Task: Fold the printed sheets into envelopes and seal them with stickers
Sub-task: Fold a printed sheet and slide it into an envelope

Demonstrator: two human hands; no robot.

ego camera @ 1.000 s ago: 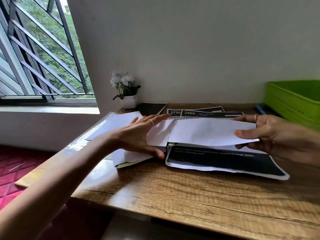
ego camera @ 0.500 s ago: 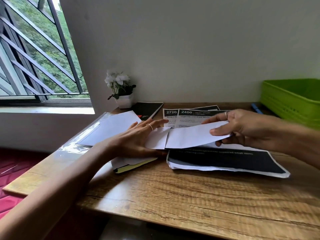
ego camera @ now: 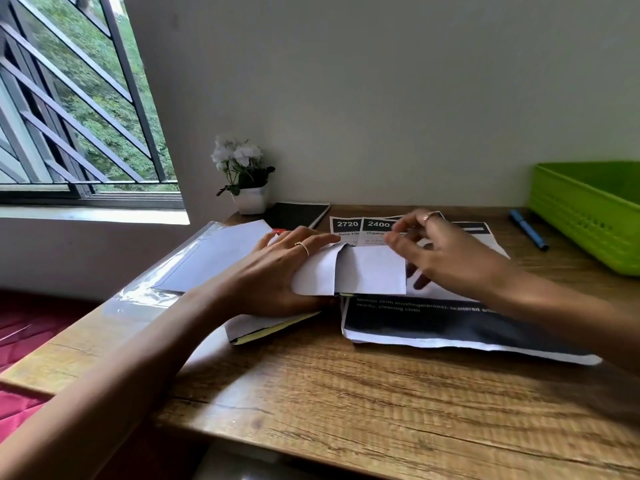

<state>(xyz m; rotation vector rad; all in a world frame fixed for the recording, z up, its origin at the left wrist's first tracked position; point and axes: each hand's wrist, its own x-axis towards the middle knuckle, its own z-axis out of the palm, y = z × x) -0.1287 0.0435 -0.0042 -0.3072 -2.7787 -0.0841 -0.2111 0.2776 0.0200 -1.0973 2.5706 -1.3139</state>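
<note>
The left forearm reaches in from the lower left, bare, wrist straight. The left hand (ego camera: 277,268) lies palm down with fingers extended and slightly spread, a thin ring on one finger, thumb stretched along the near side. The right arm comes in from the right edge. The right hand (ego camera: 436,254) is raised, motion-blurred, fingers loosely curved and apart, a ring on one finger, fingertips pointing left toward the other hand.

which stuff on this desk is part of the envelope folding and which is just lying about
In use:
folded white paper sheet
left hand pressing it flat
right hand at its right edge
black-and-white printed sheets

Lying about:
green plastic basket
blue pen
white potted flower
black notebook
</note>
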